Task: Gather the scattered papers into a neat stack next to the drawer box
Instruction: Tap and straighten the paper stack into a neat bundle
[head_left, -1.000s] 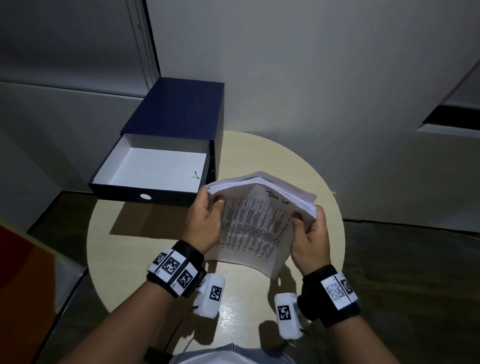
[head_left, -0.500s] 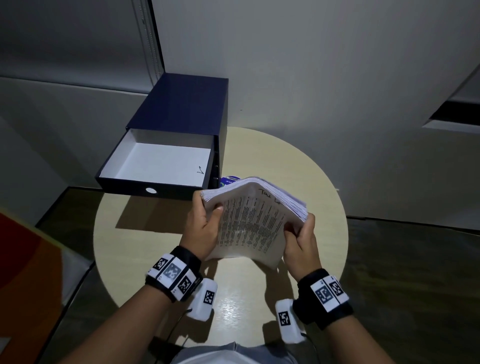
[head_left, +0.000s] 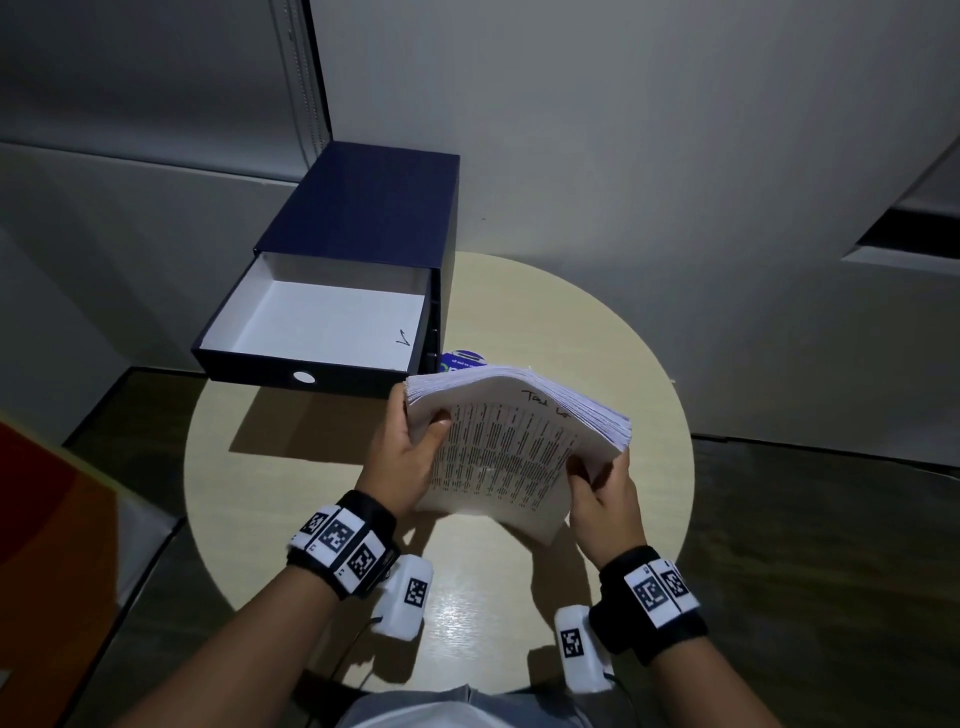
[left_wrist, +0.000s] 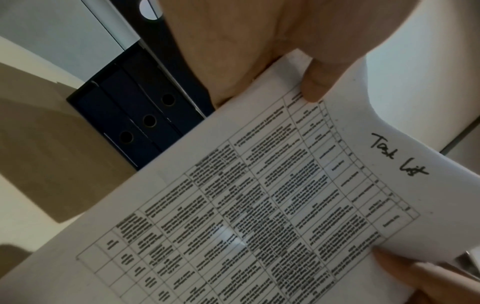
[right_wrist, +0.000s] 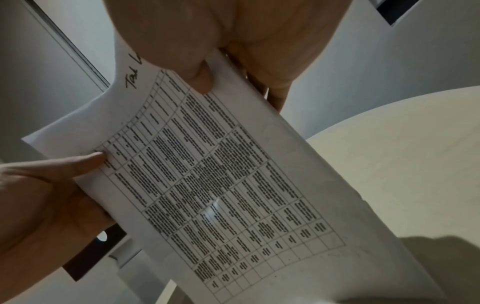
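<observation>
The papers (head_left: 511, 447) are held on edge above the table (head_left: 613, 322), just right of the box (head_left: 358, 244), gripped by the left hand (head_left: 402, 457) and right hand (head_left: 605, 501). Bowed sheets may fan or slip if either grip is loosened.

The drawer box (head_left: 358, 244) stood at the back left of the table (head_left: 597, 322), its drawer (head_left: 317, 332) pulled out toward the person.

A round, pale wooden table (head_left: 597, 332) stands against a grey wall (head_left: 623, 130). On the table, toward the wall side, a small blue printed item (head_left: 462, 358) lies partly hidden. Left of the table, low down, sits something orange-red (head_left: 47, 509). Dark flooring (head_left: 831, 519) lies right of the table.
</observation>
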